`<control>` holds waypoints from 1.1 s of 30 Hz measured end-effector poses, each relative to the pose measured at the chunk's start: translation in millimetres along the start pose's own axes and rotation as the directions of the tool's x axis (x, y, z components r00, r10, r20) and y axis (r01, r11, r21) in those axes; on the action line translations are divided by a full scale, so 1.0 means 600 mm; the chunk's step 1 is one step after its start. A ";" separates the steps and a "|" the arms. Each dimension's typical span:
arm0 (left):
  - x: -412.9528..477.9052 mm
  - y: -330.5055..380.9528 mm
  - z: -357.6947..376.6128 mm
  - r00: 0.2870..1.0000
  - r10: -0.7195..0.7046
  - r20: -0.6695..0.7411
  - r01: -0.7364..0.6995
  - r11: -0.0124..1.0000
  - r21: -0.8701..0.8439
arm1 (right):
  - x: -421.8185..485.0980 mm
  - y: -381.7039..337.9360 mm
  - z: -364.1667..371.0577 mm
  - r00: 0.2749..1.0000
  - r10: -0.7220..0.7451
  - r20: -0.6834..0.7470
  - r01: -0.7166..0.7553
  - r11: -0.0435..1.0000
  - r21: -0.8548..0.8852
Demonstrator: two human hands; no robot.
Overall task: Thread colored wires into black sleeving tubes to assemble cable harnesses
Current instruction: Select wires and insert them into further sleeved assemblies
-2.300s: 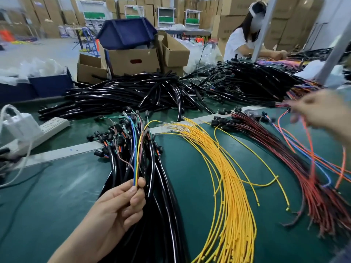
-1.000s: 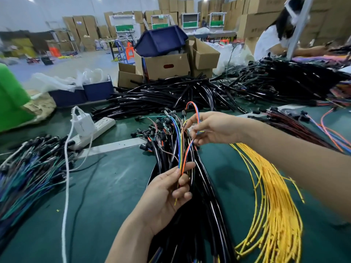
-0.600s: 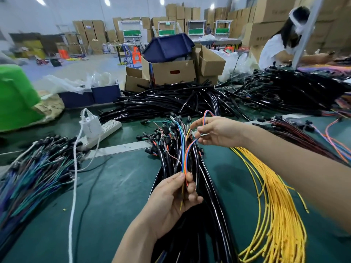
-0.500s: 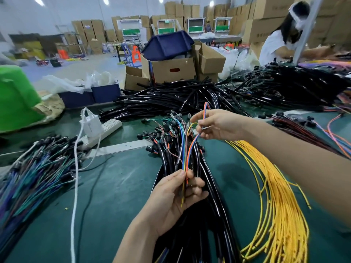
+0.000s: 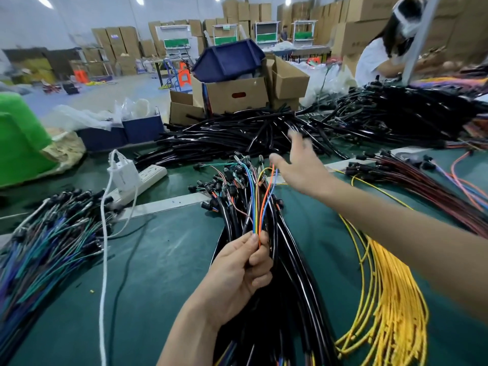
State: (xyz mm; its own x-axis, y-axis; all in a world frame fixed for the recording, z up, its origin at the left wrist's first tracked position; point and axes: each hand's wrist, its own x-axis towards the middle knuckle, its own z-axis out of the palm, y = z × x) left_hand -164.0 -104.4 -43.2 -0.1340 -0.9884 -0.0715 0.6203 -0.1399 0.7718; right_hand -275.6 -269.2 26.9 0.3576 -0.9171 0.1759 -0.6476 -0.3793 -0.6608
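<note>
Pinching wires (image 5: 260,207) in left hand (image 5: 237,276); right hand (image 5: 301,167) outstretched, fingers spread.

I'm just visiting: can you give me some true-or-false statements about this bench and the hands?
1. The left hand pinches a few colored wires. True.
2. The right hand grips a black tube. False: it is open and empty, stretched toward the pile of black tubes.
3. The yellow wires lie left of the left hand. False: they lie to its right.
4. A white power strip lies on the table. True.
</note>
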 end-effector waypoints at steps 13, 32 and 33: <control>-0.016 0.047 -0.069 0.988 0.125 -0.093 -0.086 0.935 0.345 | -0.092 -0.038 0.045 0.468 -0.813 0.348 0.882 0.406 -0.238; -0.017 0.052 -0.041 0.855 0.304 -0.421 -0.295 0.951 0.089 | -0.129 0.022 0.055 0.845 -0.534 0.032 0.503 0.814 0.291; -0.016 0.052 -0.035 0.849 0.323 -0.417 -0.303 0.946 0.117 | -0.132 0.023 0.053 0.851 -0.524 0.031 0.489 0.814 0.314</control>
State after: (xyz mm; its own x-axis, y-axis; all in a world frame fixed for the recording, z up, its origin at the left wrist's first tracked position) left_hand -127.0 -100.4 -31.4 0.4091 -0.9094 -0.0749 0.5370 0.1736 0.8255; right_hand -291.5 -198.0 -19.2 0.6649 -0.5780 0.4731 -0.1406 -0.7190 -0.6807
